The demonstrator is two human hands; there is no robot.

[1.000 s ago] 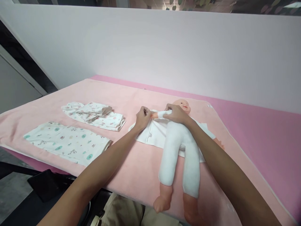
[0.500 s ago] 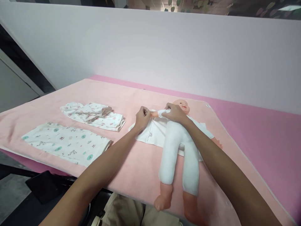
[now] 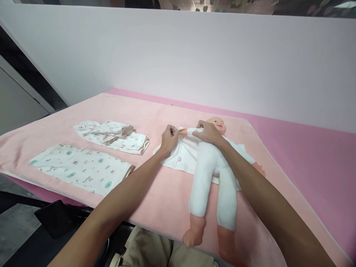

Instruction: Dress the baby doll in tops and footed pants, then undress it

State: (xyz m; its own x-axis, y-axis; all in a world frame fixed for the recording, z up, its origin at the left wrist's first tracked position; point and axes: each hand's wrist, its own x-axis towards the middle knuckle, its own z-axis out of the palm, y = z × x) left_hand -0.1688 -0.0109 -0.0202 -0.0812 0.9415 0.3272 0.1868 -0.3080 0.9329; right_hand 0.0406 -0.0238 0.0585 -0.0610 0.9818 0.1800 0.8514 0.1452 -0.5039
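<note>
A baby doll (image 3: 213,174) with a white cloth body and pink feet lies on its back on a pink towel (image 3: 167,193), on top of an open white garment (image 3: 180,157). My left hand (image 3: 168,139) pinches the garment's sleeve end beside the doll's small pink hand. My right hand (image 3: 208,133) is closed round the doll's white arm near its shoulder, just below the doll's head (image 3: 217,124).
Two patterned baby garments lie to the left: a flat one (image 3: 82,167) near the front edge, a folded one (image 3: 114,135) behind it. A brighter pink surface (image 3: 306,148) extends right, backed by a pale wall. A dark chair (image 3: 55,222) sits below the edge.
The hands stay at the doll's arm and sleeve. My left hand has shifted slightly up along the sleeve; less of the doll's pink hand shows.
</note>
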